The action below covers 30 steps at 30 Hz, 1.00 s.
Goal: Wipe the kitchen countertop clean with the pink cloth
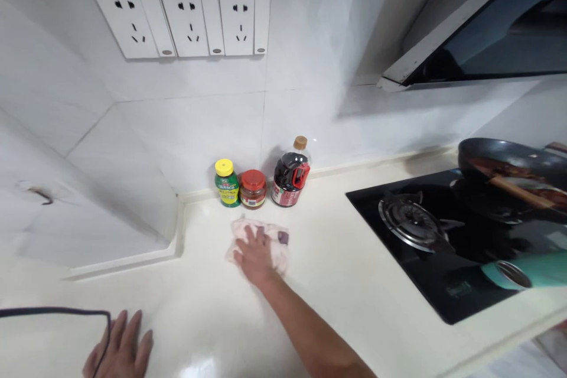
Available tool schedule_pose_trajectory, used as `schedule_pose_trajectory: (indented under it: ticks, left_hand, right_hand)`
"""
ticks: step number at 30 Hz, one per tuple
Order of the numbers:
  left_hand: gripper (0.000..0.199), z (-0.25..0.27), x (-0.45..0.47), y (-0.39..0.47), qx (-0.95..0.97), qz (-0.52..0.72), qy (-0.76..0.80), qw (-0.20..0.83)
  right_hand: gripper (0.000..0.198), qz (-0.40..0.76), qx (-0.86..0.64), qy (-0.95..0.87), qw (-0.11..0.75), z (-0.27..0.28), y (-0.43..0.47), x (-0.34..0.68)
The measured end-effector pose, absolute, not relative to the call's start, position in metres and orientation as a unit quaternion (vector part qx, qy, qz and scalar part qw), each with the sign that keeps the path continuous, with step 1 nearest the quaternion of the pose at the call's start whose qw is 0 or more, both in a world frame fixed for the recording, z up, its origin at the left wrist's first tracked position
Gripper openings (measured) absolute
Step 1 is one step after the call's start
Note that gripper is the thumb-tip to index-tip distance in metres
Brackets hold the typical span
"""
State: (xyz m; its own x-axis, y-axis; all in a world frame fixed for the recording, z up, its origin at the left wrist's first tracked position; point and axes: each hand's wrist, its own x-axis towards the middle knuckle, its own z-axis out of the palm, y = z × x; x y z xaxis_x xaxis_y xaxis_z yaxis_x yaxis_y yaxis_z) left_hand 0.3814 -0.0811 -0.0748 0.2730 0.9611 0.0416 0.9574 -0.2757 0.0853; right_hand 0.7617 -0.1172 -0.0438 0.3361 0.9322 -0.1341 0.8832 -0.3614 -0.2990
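My right hand [257, 256] reaches up the middle and holds a pale pink cloth [280, 254] with dark patches down against the white counter [336, 283]. Motion blurs the hand and cloth a little. Just behind the cloth stand a green jar with a yellow lid [227, 186], a small red-lidded jar [253, 190] and a dark sauce bottle with a red handle [290, 177]. At the lower left, my left hand [119, 348] lies on the counter with its fingers apart, holding nothing. A black cable [57, 310] crosses in front of it.
To the right is a black gas hob [398, 260] with a burner [414, 221]. A dark wok [500, 156] holds food and a wooden-handled utensil [522, 192]. A teal cylinder [540, 269] lies across the hob's front. A range hood [460, 23] overhangs; wall sockets [190, 20] are above the counter.
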Motion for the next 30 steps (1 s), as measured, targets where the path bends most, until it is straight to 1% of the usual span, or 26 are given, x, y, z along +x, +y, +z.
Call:
schedule_pose_trajectory:
  ticks: [3,6,8,11,14,16,18,22,25,27,30]
  left_hand:
    - [0.066,-0.07,0.382,-0.083,0.802,0.046,0.595,0.018]
    - [0.065,-0.068,0.382,-0.085,0.805,0.053,0.591,0.021]
    - [0.063,-0.067,0.38,-0.086,0.806,0.061,0.588,0.028]
    - [0.059,-0.064,0.38,-0.086,0.805,0.065,0.588,0.04]
    - [0.058,-0.056,0.385,-0.088,0.799,0.053,0.596,0.052]
    - [0.059,-0.05,0.39,-0.089,0.796,0.047,0.6,0.06]
    - [0.062,-0.045,0.393,-0.091,0.797,0.05,0.598,0.063]
    - [0.064,-0.045,0.394,-0.093,0.797,0.059,0.598,0.061]
    - [0.064,-0.047,0.394,-0.095,0.795,0.066,0.6,0.055]
    - [0.064,-0.045,0.395,-0.097,0.8,0.072,0.594,0.055]
    - [0.064,-0.04,0.397,-0.098,0.805,0.073,0.585,0.061]
  right_hand:
    - [0.046,0.2,-0.744,-0.63,0.097,-0.03,-0.081,0.705]
    - [0.047,0.234,-0.675,-0.691,0.111,-0.02,-0.082,0.657]
    - [0.048,0.231,-0.635,-0.727,0.124,-0.019,-0.11,0.63]
    - [0.046,0.188,-0.593,-0.771,0.139,-0.027,-0.175,0.604]
    - [0.049,0.176,-0.586,-0.776,0.152,-0.041,-0.234,0.607]
    - [0.058,0.189,-0.633,-0.735,0.153,-0.051,-0.26,0.634]
    - [0.065,0.175,-0.722,-0.654,0.141,-0.058,-0.282,0.68]
    - [0.064,0.076,-0.896,-0.431,0.078,-0.061,-0.342,0.796]
    - [0.062,0.032,-0.961,-0.271,0.042,-0.058,-0.401,0.86]
    - [0.06,0.013,-0.981,-0.189,0.043,-0.056,-0.428,0.877]
    - [0.059,-0.001,-0.991,-0.122,0.056,-0.053,-0.434,0.855]
